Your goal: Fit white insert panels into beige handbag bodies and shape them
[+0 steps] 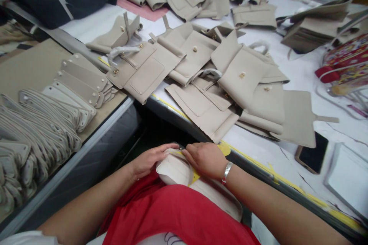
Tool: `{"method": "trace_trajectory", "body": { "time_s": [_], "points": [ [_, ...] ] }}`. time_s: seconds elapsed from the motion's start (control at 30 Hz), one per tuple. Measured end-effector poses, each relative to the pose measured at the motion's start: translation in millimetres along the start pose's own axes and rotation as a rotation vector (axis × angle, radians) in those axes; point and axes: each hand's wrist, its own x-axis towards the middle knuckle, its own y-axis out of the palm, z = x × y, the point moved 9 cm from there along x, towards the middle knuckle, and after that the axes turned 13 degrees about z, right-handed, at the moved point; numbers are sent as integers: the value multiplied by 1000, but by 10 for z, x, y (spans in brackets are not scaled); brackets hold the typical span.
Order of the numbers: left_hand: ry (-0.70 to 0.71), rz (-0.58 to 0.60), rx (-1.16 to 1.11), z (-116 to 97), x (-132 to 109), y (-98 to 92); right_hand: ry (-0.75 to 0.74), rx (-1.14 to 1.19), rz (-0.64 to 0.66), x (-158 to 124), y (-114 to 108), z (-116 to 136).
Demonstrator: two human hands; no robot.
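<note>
Beige piece (pixel 174 171) held low between hands | far edge gripped by left hand (pixel 148 160) and right hand (pixel 206 159), fingertips near each other | edge best kept flat, steadied from both sides

You can read no text, label, brand or number around your grip; below it, the purple marks (pixel 171 238) on the white cloth (pixel 152 239) form no legible letters.

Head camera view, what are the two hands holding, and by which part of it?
A pale beige piece: the left hand holds its far edge toward the left, the right hand its far edge toward the right.
</note>
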Motion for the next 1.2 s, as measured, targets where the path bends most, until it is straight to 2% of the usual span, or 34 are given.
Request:
{"method": "trace_trajectory", "body": {
  "time_s": [0.13, 0.33, 0.5, 0.67, 0.83, 1.0, 1.1, 1.2],
  "points": [
    [48, 8, -104, 12, -27, -87, -43, -97, -3, 59, -173, 50],
    [96, -34, -45, -7, 3, -154, -161, -180, 88, 191, -251, 150],
    [69, -52, -55, 2, 19, -140, -220, -188, 122, 269, -281, 163],
    [71, -105, -99, 36, 31, -196, -276, -202, 96, 356, -307, 137],
    [48, -119, -106, 61, 47, -204, -390, -258, 104, 425, -331, 163],
    [-1, -121, -114, 87, 59, -152, -485, -316, 168, 443, -362, 237],
    [-11, -163, -125, 110, 53, -154, -488, -333, 182, 392, -368, 279],
    [-29, -187, -124, 145, 52, -154, -430, -312, 173, 294, -354, 299]
  ]
}}
